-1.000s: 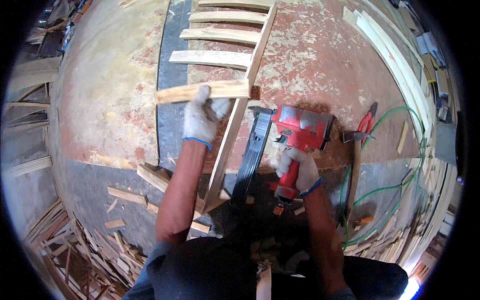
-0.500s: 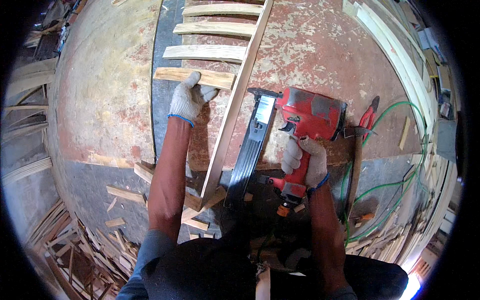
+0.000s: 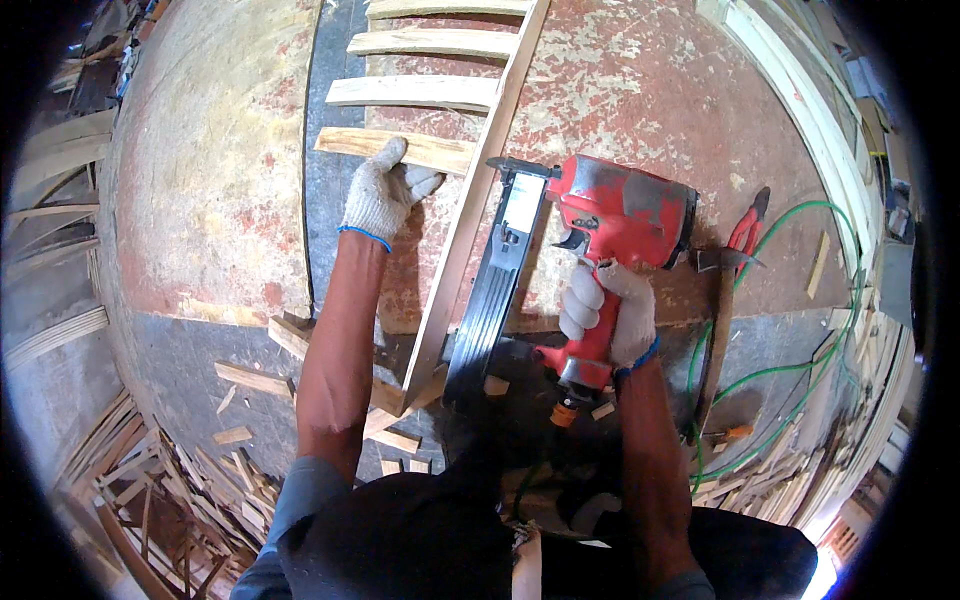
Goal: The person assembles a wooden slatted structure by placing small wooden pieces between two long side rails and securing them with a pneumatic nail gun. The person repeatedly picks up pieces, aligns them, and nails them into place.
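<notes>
My left hand [image 3: 383, 190], in a white knit glove, holds a short wooden slat [image 3: 345, 140], its thumb over the slat's near edge. The slat's right end meets a long narrow wooden rail [image 3: 462, 225]. Wrapped round the handle of a red and black nail gun [image 3: 625, 210] is my gloved right hand [image 3: 625, 315]; whether a finger is on the trigger I cannot tell. The gun's nose lies over the rail beside the slat's end, and its long black magazine slants back toward me. Several more slats [image 3: 415, 92] extend left from the rail farther away.
A hammer [image 3: 718, 310] and red-handled pliers [image 3: 745, 235] lie right of the gun. A green air hose [image 3: 765, 370] curls there. Long pale strips [image 3: 795, 110] line the far right. Offcuts [image 3: 255, 378] lie near my left forearm, with scrap wood heaped at lower left.
The nail gun has moved slightly up and left, bringing its nose onto the rail. My left hand and the slat have shifted slightly up and right.
</notes>
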`<state>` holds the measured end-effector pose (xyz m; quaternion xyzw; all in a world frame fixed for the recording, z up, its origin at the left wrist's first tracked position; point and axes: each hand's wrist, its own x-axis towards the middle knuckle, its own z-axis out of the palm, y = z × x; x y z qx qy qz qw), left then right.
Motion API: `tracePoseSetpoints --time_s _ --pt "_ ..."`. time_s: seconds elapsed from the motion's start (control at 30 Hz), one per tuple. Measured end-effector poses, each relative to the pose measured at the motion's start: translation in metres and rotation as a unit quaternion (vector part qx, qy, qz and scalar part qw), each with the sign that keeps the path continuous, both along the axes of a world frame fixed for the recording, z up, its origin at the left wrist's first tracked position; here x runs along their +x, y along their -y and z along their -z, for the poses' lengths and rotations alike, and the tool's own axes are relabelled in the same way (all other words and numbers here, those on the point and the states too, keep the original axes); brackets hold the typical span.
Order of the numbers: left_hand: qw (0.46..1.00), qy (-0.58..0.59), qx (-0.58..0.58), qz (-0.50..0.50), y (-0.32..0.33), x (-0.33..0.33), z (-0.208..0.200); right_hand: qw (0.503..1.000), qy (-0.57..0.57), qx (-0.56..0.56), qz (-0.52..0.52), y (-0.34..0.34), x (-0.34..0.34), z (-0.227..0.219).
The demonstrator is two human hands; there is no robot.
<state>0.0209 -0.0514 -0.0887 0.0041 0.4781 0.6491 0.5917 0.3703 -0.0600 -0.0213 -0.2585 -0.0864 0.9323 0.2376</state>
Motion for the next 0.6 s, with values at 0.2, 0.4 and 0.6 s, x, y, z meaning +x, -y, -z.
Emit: tracePoseSetpoints --time_s 0.2,0.4,0.6 --pt "1.0 -0.003 0.003 0.005 0.003 0.0 0.001 0.998 -0.052 -0.018 0.02 0.001 -0.004 0.006" --pt "1.0 -0.005 0.004 0.005 0.001 0.003 -0.003 0.995 -0.076 -0.06 0.03 0.003 -0.003 0.013" --pt "1.0 -0.004 -0.003 0.001 0.002 0.001 -0.002 0.997 -0.039 -0.058 0.039 0.007 -0.009 0.005"
